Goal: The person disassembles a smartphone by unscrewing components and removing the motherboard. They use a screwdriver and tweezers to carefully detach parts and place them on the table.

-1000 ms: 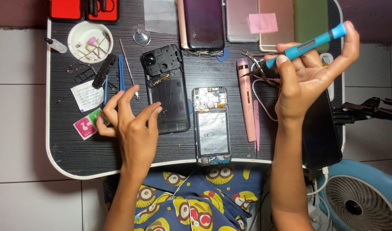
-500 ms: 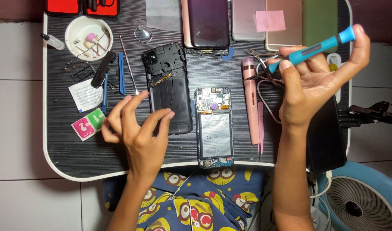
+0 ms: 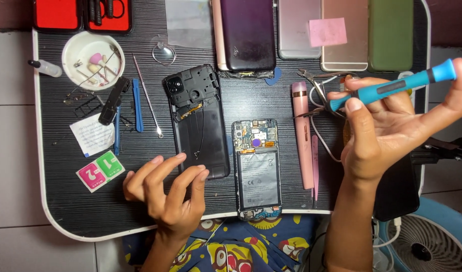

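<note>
My right hand is raised over the right side of the black tray table, gripping a blue screwdriver that points left. Over the table's front edge my left hand hovers with curled fingers and holds nothing; its fingertips are close to the lower end of a black phone back cover. Right of the cover lies an opened phone with its battery and circuit board exposed.
A white bowl of small parts, a blue pry tool, a metal pick and wipe packets lie at left. Several phones line the back edge. A pink tool lies beside the opened phone. A fan stands at lower right.
My left hand has slid right along the front of the table toward the back cover. The right hand with the screwdriver has shifted slightly right.
</note>
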